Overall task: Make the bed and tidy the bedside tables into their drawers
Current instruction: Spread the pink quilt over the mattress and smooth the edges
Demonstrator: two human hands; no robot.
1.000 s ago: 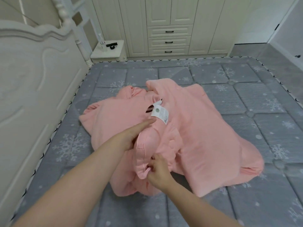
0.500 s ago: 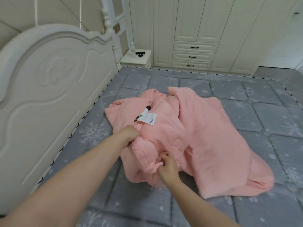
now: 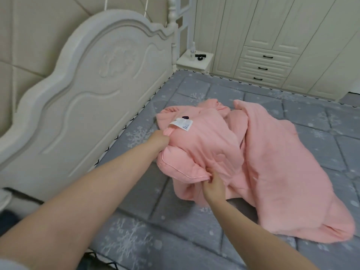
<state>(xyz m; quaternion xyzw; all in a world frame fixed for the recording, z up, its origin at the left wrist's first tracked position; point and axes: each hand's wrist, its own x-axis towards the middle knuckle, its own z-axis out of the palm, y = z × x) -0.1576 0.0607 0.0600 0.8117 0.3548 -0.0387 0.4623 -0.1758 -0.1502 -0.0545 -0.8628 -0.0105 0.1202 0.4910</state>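
Mid-frame on the grey mattress [image 3: 292, 121], pink quilt [image 3: 272, 162] lies bunched. Left hand [image 3: 158, 140] grips its piped edge near the tag, right hand [image 3: 213, 185] pinches the corner (bed-making step). Next, probably: find corners, spread it flat. Bedside table [image 3: 194, 62] untouched, upper centre.

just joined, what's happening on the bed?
A person is working on a crumpled pink quilt lying on the grey snowflake mattress. The left hand grips the piped edge near the white care label, and the right hand pinches the same edge lower down. The quilt is bunched, not spread. On the far bedside table a small bottle and dark items are not yet put away.
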